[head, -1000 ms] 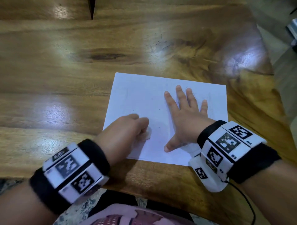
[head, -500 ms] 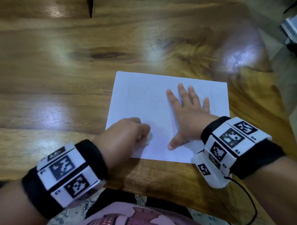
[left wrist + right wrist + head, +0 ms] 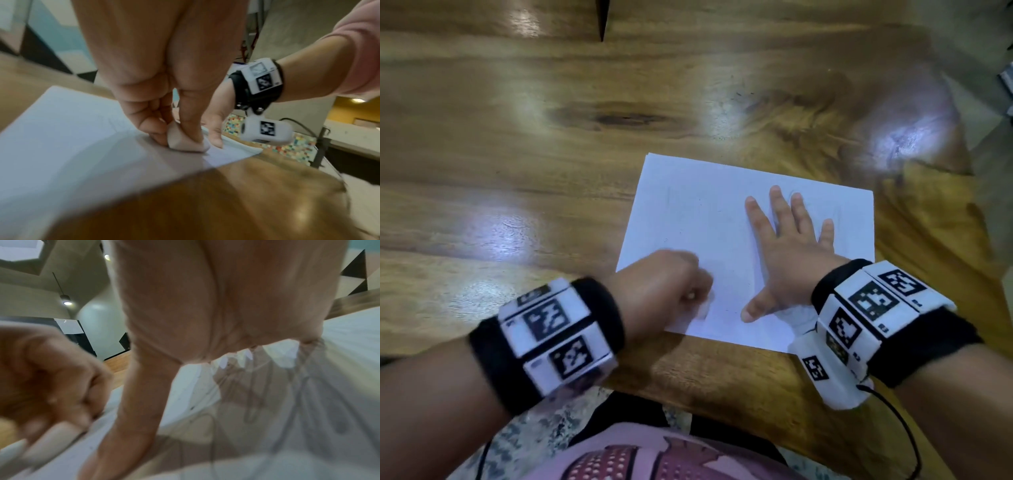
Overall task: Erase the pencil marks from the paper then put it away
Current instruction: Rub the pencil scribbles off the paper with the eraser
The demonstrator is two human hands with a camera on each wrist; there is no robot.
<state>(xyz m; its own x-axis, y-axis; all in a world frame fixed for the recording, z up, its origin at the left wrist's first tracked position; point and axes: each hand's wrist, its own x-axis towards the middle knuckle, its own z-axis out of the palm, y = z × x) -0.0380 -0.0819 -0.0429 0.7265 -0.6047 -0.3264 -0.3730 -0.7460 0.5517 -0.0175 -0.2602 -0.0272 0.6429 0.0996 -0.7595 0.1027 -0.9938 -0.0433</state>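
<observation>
A white sheet of paper (image 3: 698, 219) lies on the wooden table (image 3: 517, 164), near its front edge. Faint pencil lines show on it. My left hand (image 3: 671, 291) pinches a pale eraser (image 3: 703, 308) between thumb and fingers and presses it on the sheet's near left part; in the left wrist view the eraser (image 3: 183, 141) sits on the paper (image 3: 61, 129). My right hand (image 3: 787, 246) lies flat on the sheet's right half, fingers spread, thumb pointing toward me. The right wrist view shows that palm (image 3: 216, 305) over the paper (image 3: 349, 331), blurred.
The table's front edge (image 3: 722, 383) runs just below the sheet, with my lap beyond it. A dark narrow slit (image 3: 602, 20) marks the table's far side. Bare wood stretches left of and behind the paper. The table's right end drops off to a grey floor (image 3: 993, 154).
My left hand with the eraser has shifted slightly toward the sheet's near edge, blurred by motion. The right hand stays flat on the paper. The view has drifted a little.
</observation>
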